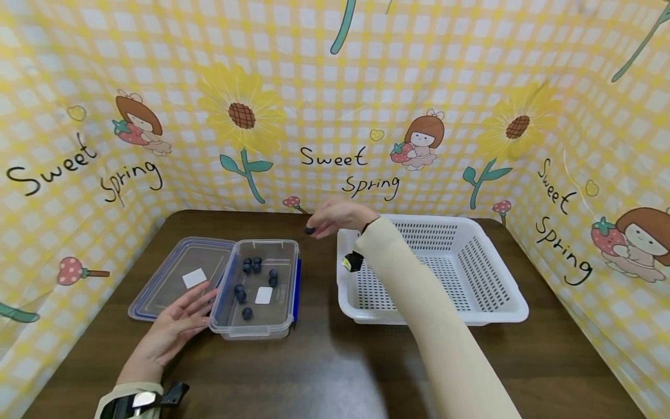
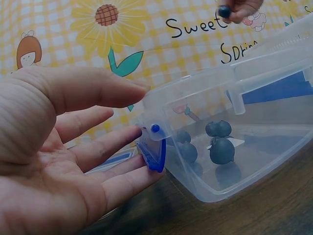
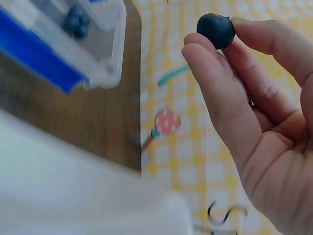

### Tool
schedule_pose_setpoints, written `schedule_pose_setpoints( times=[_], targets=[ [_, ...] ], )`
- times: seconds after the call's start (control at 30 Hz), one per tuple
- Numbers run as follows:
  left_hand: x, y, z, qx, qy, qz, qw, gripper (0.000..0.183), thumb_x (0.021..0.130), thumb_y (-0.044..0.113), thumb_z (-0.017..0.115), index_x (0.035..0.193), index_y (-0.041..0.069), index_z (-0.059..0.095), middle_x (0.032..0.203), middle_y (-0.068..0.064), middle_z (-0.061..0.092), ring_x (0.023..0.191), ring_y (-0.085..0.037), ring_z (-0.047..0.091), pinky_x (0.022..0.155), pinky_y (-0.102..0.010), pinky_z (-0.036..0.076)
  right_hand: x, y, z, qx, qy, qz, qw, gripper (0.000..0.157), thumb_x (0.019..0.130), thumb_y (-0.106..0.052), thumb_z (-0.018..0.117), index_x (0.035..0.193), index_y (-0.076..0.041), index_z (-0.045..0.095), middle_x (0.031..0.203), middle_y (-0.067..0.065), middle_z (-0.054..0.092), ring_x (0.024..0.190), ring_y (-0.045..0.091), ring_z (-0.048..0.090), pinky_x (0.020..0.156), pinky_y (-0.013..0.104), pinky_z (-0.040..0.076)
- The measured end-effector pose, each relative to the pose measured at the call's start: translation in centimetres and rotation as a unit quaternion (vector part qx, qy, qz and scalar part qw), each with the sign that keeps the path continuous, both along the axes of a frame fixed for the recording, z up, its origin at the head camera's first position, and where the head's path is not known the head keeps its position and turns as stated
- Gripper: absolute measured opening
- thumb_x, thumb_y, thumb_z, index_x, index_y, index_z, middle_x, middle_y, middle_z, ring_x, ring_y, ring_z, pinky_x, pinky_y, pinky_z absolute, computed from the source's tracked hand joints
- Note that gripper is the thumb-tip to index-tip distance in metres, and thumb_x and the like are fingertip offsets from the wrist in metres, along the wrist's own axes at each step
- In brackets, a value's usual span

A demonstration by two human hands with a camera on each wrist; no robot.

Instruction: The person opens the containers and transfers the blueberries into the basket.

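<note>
Between the thumb and fingertips of my right hand (image 1: 337,217) is a dark blueberry (image 3: 215,31), pinched and raised above the table between the box and the basket. My left hand (image 1: 173,329) rests at the left side of a clear plastic box (image 1: 254,330), its fingers extended. In the left wrist view, those fingertips touch the box's blue latch (image 2: 155,155), with the thumb near the rim. Several blueberries (image 1: 247,313) lie on the bottom of the uncovered box, around a small white label (image 1: 264,295).
A clear lid with a blue edge (image 1: 167,276) lies left of the box, partly behind it. To the right stands a white slotted basket (image 1: 450,318), partly hidden under my right forearm. A yellow checked cloth (image 1: 324,105) surrounds the dark wooden table (image 1: 324,361).
</note>
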State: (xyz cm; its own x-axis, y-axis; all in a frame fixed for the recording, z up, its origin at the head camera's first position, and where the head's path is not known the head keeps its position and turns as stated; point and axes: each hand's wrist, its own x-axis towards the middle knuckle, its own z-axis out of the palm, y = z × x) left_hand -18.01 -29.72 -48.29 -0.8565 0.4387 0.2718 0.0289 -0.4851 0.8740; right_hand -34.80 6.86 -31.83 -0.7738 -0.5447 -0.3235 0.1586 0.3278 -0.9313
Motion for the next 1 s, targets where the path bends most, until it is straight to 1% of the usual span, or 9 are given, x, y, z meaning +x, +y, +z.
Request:
schedule_pose_setpoints(
  times=[0.13,0.3,0.47,0.57,0.67,0.73,0.87,0.93,1.0],
  targets=[
    [0.1,0.0,-0.2,0.003,0.003,-0.005,1.0,0.07,0.093,-0.024,0.037,0.151,0.014,0.043,0.142,-0.002,0.056,0.127,-0.014,0.054,0.093,-0.028,0.051,-0.5,2.4,-0.9,-0.014,-0.018,-0.032,0.999,0.008,0.093,0.006,0.062,0.098,0.01,0.066,0.096,0.019,0.069,0.079,0.026,0.07,0.091,0.044,0.054],
    [0.1,0.1,-0.2,-0.015,0.002,0.005,0.9999,0.069,0.094,-0.022,0.039,0.153,0.013,0.04,0.142,0.0,0.056,0.128,-0.012,0.054,0.093,-0.028,0.052,-0.8,5.9,-2.1,-0.024,-0.043,-0.039,0.998,0.01,0.094,0.007,0.057,0.098,0.01,0.065,0.092,0.017,0.069,0.079,0.024,0.07,0.086,0.038,0.057],
    [0.1,0.1,-0.1,-0.026,0.0,0.017,0.9995,0.069,0.094,-0.022,0.04,0.152,0.014,0.041,0.14,0.001,0.057,0.127,-0.011,0.054,0.092,-0.028,0.052,-1.0,8.8,-3.2,-0.006,-0.054,-0.07,0.996,0.008,0.093,0.008,0.058,0.096,0.009,0.065,0.088,0.015,0.068,0.076,0.022,0.07,0.081,0.035,0.058],
    [0.2,0.1,0.0,-0.03,-0.002,0.023,0.9993,0.068,0.094,-0.021,0.041,0.152,0.014,0.042,0.14,0.002,0.058,0.126,-0.011,0.054,0.092,-0.028,0.052,-0.9,9.9,-4.0,0.024,-0.059,-0.092,0.994,0.008,0.091,0.006,0.062,0.098,0.009,0.066,0.088,0.015,0.068,0.075,0.022,0.07,0.081,0.035,0.058],
    [0.2,0.0,0.0,-0.032,-0.007,0.025,0.9991,0.068,0.094,-0.021,0.042,0.152,0.014,0.042,0.139,0.002,0.058,0.126,-0.011,0.055,0.092,-0.028,0.052,-0.7,10.7,-4.9,0.061,-0.066,-0.108,0.99,0.013,0.089,0.005,0.067,0.1,0.011,0.067,0.089,0.017,0.07,0.074,0.022,0.07,0.085,0.038,0.057],
    [0.2,0.0,0.0,-0.03,-0.012,0.027,0.9991,0.068,0.093,-0.021,0.043,0.151,0.014,0.043,0.139,0.002,0.058,0.126,-0.011,0.055,0.092,-0.029,0.052,-0.5,10.9,-5.4,0.09,-0.066,-0.104,0.988,0.015,0.088,0.004,0.069,0.101,0.011,0.067,0.089,0.017,0.07,0.073,0.022,0.07,0.086,0.04,0.056],
    [0.2,-0.2,0.0,-0.029,-0.018,0.028,0.999,0.068,0.093,-0.021,0.043,0.15,0.015,0.045,0.139,0.002,0.058,0.125,-0.011,0.055,0.092,-0.029,0.052,0.2,11.1,-6.2,0.141,-0.064,-0.091,0.984,0.018,0.086,0.002,0.069,0.102,0.011,0.068,0.088,0.018,0.07,0.07,0.021,0.07,0.081,0.039,0.058],
    [0.3,-0.3,0.1,-0.031,-0.018,0.029,0.9989,0.067,0.093,-0.021,0.043,0.15,0.015,0.045,0.139,0.001,0.058,0.125,-0.011,0.055,0.092,-0.029,0.052,0.4,11.1,-6.7,0.16,-0.064,-0.092,0.981,0.017,0.085,0.002,0.07,0.1,0.01,0.069,0.087,0.019,0.07,0.069,0.021,0.07,0.077,0.038,0.059],
    [0.3,-0.3,0.2,-0.034,-0.017,0.03,0.9988,0.067,0.094,-0.021,0.043,0.15,0.016,0.044,0.139,0.002,0.058,0.125,-0.011,0.055,0.092,-0.029,0.052,0.5,11.1,-7.2,0.175,-0.063,-0.096,0.978,0.015,0.083,0.002,0.071,0.096,0.009,0.07,0.087,0.019,0.07,0.069,0.022,0.07,0.076,0.038,0.059]
  ],
)
